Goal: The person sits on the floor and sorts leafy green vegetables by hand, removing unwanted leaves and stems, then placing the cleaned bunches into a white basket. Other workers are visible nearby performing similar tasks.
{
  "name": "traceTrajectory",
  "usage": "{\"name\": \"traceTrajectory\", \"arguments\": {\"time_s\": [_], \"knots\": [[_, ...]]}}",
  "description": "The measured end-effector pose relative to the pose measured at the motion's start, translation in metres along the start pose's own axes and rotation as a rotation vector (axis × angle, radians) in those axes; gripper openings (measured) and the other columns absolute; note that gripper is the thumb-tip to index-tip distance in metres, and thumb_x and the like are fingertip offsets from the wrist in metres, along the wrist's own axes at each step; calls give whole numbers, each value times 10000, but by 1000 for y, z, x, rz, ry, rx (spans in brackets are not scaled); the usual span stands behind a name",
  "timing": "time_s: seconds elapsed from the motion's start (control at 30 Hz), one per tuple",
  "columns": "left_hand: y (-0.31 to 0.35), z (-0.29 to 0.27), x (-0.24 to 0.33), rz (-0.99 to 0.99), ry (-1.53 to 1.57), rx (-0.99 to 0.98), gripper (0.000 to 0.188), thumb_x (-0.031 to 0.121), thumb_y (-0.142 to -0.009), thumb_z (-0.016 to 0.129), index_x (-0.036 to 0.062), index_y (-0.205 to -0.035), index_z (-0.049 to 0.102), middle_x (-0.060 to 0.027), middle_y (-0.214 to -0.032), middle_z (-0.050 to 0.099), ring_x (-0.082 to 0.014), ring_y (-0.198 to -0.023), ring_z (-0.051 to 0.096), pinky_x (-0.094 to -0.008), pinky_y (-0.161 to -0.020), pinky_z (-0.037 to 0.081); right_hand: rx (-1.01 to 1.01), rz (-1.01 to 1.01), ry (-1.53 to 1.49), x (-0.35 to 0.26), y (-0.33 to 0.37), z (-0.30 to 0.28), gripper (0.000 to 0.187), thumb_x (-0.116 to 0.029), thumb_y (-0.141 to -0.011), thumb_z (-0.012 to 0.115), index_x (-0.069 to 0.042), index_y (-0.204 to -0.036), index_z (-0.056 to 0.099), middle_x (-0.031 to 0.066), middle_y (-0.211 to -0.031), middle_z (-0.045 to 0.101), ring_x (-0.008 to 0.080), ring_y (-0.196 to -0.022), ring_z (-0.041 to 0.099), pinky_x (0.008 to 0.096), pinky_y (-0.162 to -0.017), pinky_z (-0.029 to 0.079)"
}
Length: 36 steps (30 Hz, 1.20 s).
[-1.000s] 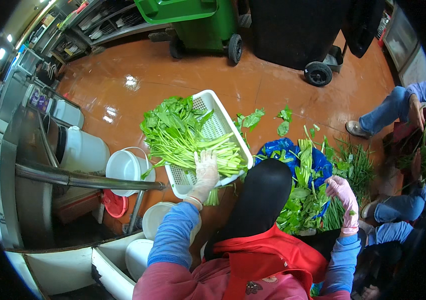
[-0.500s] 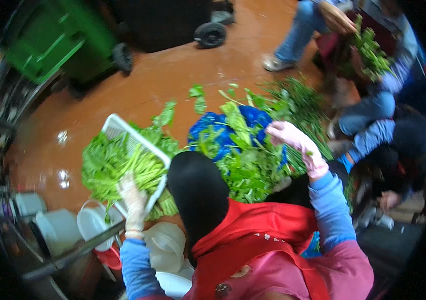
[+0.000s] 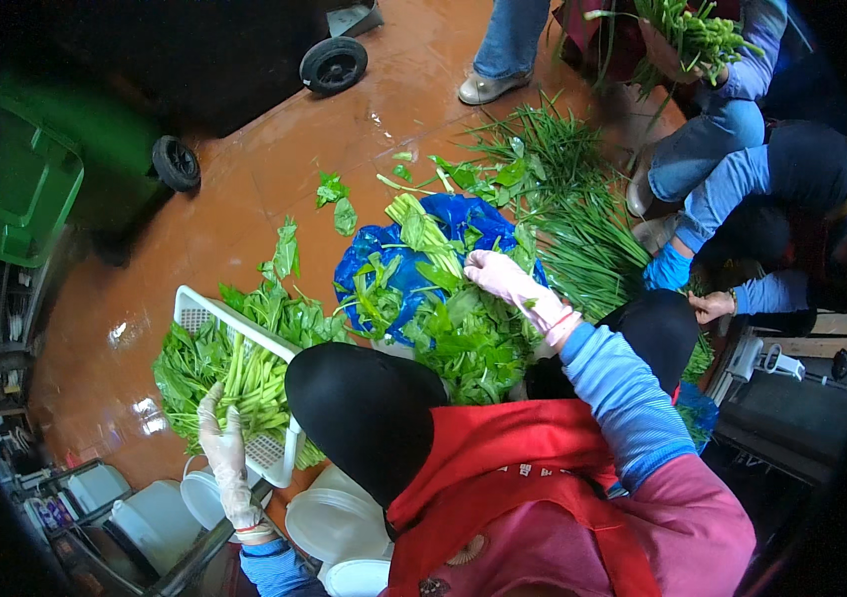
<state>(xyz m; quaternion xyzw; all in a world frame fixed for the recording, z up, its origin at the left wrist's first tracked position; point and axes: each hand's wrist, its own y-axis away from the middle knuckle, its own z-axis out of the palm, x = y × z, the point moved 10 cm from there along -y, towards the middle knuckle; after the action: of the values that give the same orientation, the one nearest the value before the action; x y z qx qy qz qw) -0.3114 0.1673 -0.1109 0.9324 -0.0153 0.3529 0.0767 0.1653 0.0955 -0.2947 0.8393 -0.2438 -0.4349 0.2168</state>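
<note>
My left hand (image 3: 225, 453), in a thin pale glove, is at the near edge of the leafy greens (image 3: 244, 383) in a white plastic basket (image 3: 277, 345). Its fingers are stretched and apart, beside the pale stalks. My right hand (image 3: 508, 284), in a pinkish glove, has its fingers drawn together over the pile of leafy greens (image 3: 473, 343) on a blue plastic bag (image 3: 354, 274). Its fingertips lie close to the end of a bunch of light green stalks (image 3: 423, 234); whether they grip anything is hidden.
Long thin green stems (image 3: 582, 224) are heaped at the right. Two co-workers sit there, one gripping a green bunch (image 3: 697, 35). Loose leaves (image 3: 334, 194) lie on the wet brown floor (image 3: 244, 179). White tubs (image 3: 339, 522) stand by my left arm, wheeled bins (image 3: 55, 169) far left.
My right hand has moved left and closer to the light stalks on the blue bag. My left hand has drawn back slightly from the basket's stalks. The whole view has shifted.
</note>
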Motion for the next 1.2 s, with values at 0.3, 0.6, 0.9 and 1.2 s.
{"name": "traceTrajectory", "arguments": {"time_s": [0.3, 0.6, 0.9, 1.2], "knots": [[-60, 75, 244, 270, 701, -22, 274, 90, -852, 532, -54, -1082, 570, -153, -1068, 603, -237, -1020, 571, -355, -943, 413, 43, 130, 64, 22, -51, 38, 479, -326, -796, 573, 24, -1120, 531, 242, -1088, 566, 351, -1023, 548, 386, -878, 436], [-73, 157, 279, 162, 712, -243, 232, 85, -852, 530, -47, -1034, 590, -136, -1013, 625, -203, -949, 598, -321, -889, 441, 8, 204, 98, 41, -84, 63, 640, -418, -689, 689, 75, -1068, 537, 264, -1030, 585, 369, -956, 580, 399, -806, 465], [-94, 151, 259, 123, 664, -184, 242, 102, -863, 518, -56, -1032, 587, -124, -1006, 625, -180, -918, 602, -302, -869, 449, 177, 108, -251, 14, -36, 8, 513, -356, -708, 674, 1, -1060, 565, 210, -981, 615, 335, -906, 597, 380, -801, 459], [-61, 225, 263, -81, 477, -630, 469, 303, -818, 641, -1, -1161, 540, -106, -1024, 614, -129, -931, 551, -257, -836, 420, 664, -243, -34, -89, 78, -91, 430, -318, -700, 663, -4, -950, 507, 160, -877, 528, 335, -832, 530, 422, -744, 436]]}}
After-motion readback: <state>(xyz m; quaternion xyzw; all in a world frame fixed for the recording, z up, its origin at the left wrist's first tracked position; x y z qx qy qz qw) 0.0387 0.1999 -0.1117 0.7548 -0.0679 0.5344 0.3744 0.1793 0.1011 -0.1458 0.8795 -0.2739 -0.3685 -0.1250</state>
